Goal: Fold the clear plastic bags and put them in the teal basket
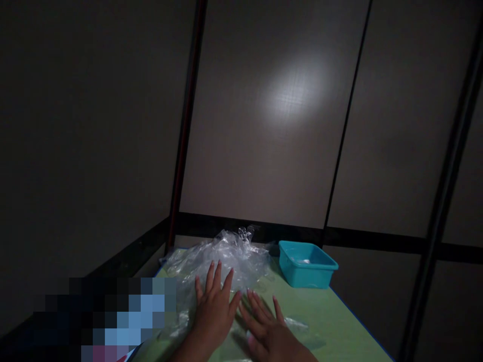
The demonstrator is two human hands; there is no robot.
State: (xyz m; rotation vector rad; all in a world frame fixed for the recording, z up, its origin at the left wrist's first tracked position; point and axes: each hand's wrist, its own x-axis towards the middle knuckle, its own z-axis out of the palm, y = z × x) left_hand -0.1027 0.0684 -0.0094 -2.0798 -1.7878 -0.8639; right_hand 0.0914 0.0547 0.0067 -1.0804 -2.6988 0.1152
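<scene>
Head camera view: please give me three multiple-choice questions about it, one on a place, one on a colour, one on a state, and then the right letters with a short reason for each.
1. Where does the tub stand?
A. on the far right part of the table
B. on the floor
C. under the left hand

2. What colour is the tub?
A. red
B. turquoise
C. black

3. How are the hands placed?
A. closed in fists
B. lifted high in the air
C. flat with fingers spread

Answers:
1 A, it sits on the green top, right of the clear plastic sheet.
2 B, its walls are blue-green.
3 C, the left hand and the right hand lie open, palms down, on the plastic.
</scene>
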